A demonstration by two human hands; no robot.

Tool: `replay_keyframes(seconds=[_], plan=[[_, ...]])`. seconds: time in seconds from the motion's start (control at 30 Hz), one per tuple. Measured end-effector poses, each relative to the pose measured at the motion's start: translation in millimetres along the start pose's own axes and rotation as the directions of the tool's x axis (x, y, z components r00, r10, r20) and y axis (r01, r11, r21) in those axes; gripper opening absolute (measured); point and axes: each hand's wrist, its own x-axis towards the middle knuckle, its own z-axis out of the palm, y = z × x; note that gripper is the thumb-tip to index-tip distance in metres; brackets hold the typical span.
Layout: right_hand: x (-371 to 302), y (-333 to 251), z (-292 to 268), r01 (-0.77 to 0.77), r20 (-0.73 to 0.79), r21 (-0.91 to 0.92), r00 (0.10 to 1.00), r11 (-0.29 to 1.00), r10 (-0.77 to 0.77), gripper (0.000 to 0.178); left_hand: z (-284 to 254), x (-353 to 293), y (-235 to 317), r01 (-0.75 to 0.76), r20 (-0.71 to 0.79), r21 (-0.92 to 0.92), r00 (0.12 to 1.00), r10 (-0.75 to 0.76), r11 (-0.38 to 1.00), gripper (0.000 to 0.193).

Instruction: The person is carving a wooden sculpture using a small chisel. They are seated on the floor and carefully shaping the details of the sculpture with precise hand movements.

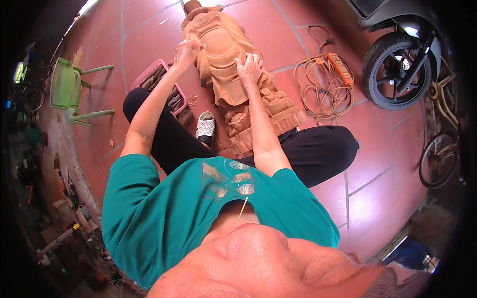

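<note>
**Matt wooden figure [218,44] on glossy tiled floor [367,198]**

Bare, unvarnished-looking wood is shown by the figure, smoothly rounded at the belly, more roughly cut at the base. Light is mirrored by the tiles. Plastic is seen in the pink basket [148,71], green chair [64,84] and orange power strip [340,69]. Matt cloth is worn as shirt [288,203] and trousers [318,149].

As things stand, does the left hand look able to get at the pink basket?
Probably yes: the left hand is at the carved figure, with the pink basket close by, partly beneath that forearm, and nothing visible blocking the way.
</note>
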Motion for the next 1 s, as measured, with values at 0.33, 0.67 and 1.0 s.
replay_keyframes(seconds=[0.33, 0.67, 1.0], plan=[[-15.4, -38.7, 21.4, -0.067, 0.192, 0.622, 0.979, 0.780, -0.069, 0.025, 57.1, -31.9, 37.5, 0.327, 0.196, -0.904, 0.890, -0.412, 0.276, 0.024], [5.2, -28.4, -6.2, -0.277, 0.343, 0.783, 0.939, 0.558, -0.014, 0.019, 79.9, -73.5, 78.3, 0.215, 0.133, -0.953, 0.930, -0.341, 0.215, 0.037], [52.2, -37.9, -11.6, 0.209, 0.343, 0.061, 0.914, 0.976, -0.217, 0.020, 113.6, -73.6, 23.4, 0.598, -0.277, -0.430, 0.626, -0.729, 0.676, 0.041]])
